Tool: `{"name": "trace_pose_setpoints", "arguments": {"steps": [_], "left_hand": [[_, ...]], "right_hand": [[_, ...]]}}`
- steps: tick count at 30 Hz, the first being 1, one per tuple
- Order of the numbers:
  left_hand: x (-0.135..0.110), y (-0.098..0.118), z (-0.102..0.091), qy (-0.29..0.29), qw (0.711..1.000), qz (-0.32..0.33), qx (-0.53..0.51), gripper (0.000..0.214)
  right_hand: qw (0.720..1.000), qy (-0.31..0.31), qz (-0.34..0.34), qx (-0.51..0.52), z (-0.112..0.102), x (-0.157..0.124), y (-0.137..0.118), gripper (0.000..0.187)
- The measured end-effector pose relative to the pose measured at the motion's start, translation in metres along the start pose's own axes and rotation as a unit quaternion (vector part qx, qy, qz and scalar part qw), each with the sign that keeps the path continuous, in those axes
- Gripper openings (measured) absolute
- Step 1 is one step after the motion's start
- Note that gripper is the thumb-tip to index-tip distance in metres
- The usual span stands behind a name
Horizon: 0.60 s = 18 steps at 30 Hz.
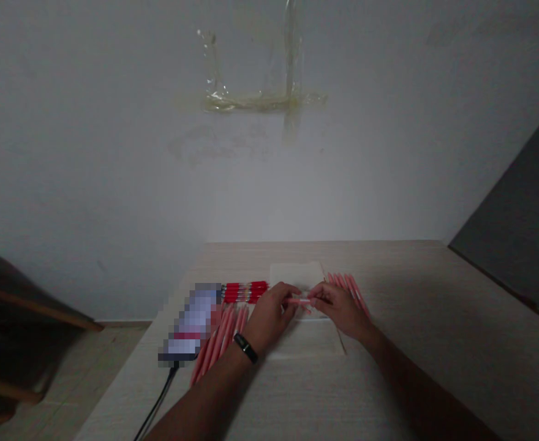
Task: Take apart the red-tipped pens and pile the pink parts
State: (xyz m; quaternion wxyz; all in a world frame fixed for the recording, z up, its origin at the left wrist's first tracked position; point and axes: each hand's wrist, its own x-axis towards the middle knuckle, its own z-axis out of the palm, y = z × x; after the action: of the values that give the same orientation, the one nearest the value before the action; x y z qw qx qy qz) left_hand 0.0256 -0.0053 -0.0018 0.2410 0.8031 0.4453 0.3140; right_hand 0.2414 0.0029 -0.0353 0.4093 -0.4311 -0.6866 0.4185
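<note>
Both hands meet over the pale sheet on the table, with a slim pink pen lying level between them. My left hand has its fingers closed on the pen's left end. At the other end, my right hand pinches it between thumb and fingers. A small pink piece shows just below the pen; its kind is too small to make out. Beside my right hand lies a row of pink pens. More pink pens lie left of my left wrist, and bundled red pens sit behind them.
A blurred-out phone or tablet rests at the table's left side, its black cable running over the front left edge. The wall bounds the table at the back. A dark panel stands at right, wooden furniture at left.
</note>
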Motion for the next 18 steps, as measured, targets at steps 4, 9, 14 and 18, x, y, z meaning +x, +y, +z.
{"name": "trace_pose_setpoints", "arguments": {"steps": [4,9,14,18], "left_hand": [[0.0005,0.0018,-0.0008,0.020,0.999,-0.014,-0.029,0.025],[-0.0006,0.0051,-0.0013,0.034,0.998,-0.013,-0.042,0.024],[-0.0009,0.0072,-0.0033,0.045,0.998,-0.020,-0.025,0.020],[0.0005,0.0082,-0.0060,0.050,0.998,-0.021,-0.020,0.012]], "right_hand": [[0.996,-0.042,0.028,0.071,0.0037,-0.0010,-0.0010,0.029],[0.993,-0.064,0.050,0.091,0.0073,-0.0024,-0.0007,0.033],[0.991,-0.051,0.042,0.116,0.0061,-0.0020,0.0027,0.032],[0.996,-0.027,0.047,0.076,0.0023,-0.0005,0.0073,0.029]]}}
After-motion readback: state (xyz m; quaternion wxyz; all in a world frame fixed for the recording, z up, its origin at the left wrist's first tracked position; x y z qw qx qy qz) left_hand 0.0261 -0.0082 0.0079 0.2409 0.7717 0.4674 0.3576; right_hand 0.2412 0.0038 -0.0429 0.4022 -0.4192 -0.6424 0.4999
